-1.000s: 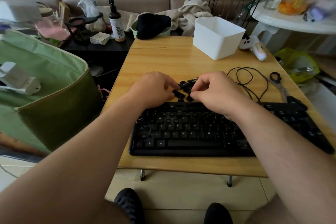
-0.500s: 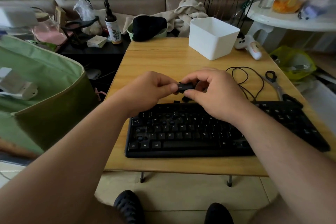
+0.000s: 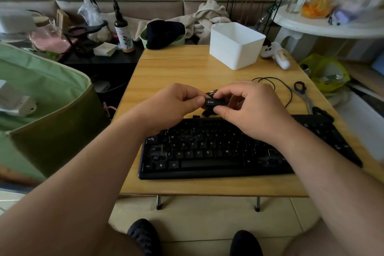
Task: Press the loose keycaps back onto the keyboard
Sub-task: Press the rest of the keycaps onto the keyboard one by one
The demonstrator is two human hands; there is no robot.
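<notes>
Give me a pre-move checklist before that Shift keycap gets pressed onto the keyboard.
1. Shift keycap held: ok, pinched between left hand and right hand.
2. Legend facing up and readable: ok.
3. Open slot on the keyboard: ok, bare gaps show at the left end of the Z row.
4. Cap over its slot: not ok, it sits above the table behind the keyboard.
5. Underside stem and clips intact: cannot tell, hidden.
6. Other loose keycaps out of the way: ok, behind the keyboard.
</notes>
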